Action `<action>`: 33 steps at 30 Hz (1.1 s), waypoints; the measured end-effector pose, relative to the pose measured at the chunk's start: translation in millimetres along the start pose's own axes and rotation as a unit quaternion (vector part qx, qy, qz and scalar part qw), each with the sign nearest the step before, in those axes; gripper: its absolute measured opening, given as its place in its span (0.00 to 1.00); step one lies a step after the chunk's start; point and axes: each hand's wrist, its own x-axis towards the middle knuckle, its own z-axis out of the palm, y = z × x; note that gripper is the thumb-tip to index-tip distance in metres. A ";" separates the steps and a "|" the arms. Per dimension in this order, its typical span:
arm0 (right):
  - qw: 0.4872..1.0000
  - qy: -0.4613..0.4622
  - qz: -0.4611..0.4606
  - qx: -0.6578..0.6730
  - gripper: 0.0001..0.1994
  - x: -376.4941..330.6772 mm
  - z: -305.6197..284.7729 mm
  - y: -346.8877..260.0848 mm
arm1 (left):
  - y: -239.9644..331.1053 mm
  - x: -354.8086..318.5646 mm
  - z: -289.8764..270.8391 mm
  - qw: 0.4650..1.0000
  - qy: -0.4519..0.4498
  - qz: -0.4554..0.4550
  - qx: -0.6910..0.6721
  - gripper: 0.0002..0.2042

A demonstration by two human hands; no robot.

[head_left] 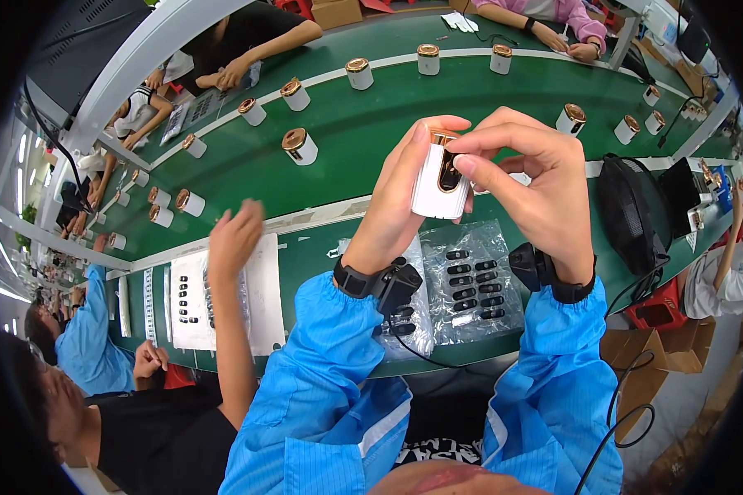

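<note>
My left hand is closed round a small white ribbed device with a copper-coloured top, held upright above the bench. On its front sits a glossy black oval panel in a copper rim. My right hand has its thumb and forefinger closed at the panel's upper end, touching it; the other fingers are curled behind. Below my hands, a clear plastic sheet carries several black oval panels in rows. Another plastic-covered batch lies partly hidden under my left wrist.
Several similar white devices stand along the green belt. A black bag lies at the right. At the left, a co-worker's hand reaches over white sheets with black pieces. A cable runs from my left wrist.
</note>
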 end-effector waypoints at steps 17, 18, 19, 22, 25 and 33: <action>0.993 -0.021 0.033 -0.114 0.15 2.5 -7.2 9.4 | 5.2 -4.4 0.2 0.998 0.021 0.014 0.059 0.28; 0.996 -0.055 0.033 -0.065 0.16 4.1 -9.5 19.1 | 4.9 -5.4 -0.1 0.998 0.020 0.012 0.058 0.28; 0.996 -0.087 0.032 -0.016 0.18 6.1 -11.5 28.8 | 5.6 -6.5 -0.8 0.998 0.008 0.007 0.057 0.29; 0.989 -0.135 0.048 0.047 0.20 8.9 -13.7 37.8 | 7.0 -6.8 -1.5 0.998 -0.014 -0.002 0.055 0.30; 0.980 -0.163 0.085 0.074 0.21 11.6 -16.0 43.9 | 1.4 -3.7 -2.1 0.997 0.037 0.000 0.066 0.29; 0.986 -0.089 0.112 0.086 0.20 15.2 -24.6 59.3 | -11.9 0.7 -11.8 0.974 0.033 0.081 0.207 0.29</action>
